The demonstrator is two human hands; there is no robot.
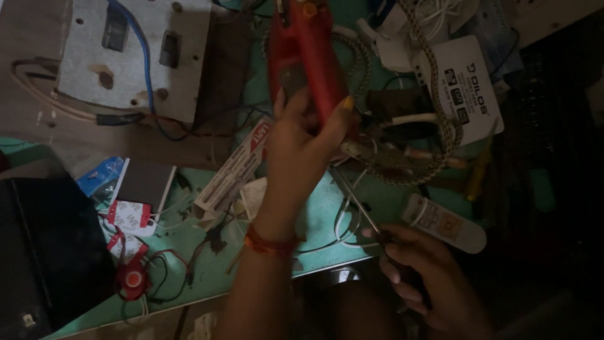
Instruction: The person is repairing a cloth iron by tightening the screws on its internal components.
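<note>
Hands working on a red appliance above a cluttered green worktop (327, 208).

Nearest, the right hand (428, 283) is gripping a thin screwdriver (358, 201), fingers pressed together round its handle, with the shaft reaching up toward the red appliance (308, 56). The left hand (302, 145) is holding that appliance upright, fingers wrapping its lower end, beside a braided cord (440, 107). The tip is sitting just below the appliance; whether any screw is out I cannot tell, so the job looks early. No open containers are showing; a white remote (447, 223) is lying nearby.
</note>
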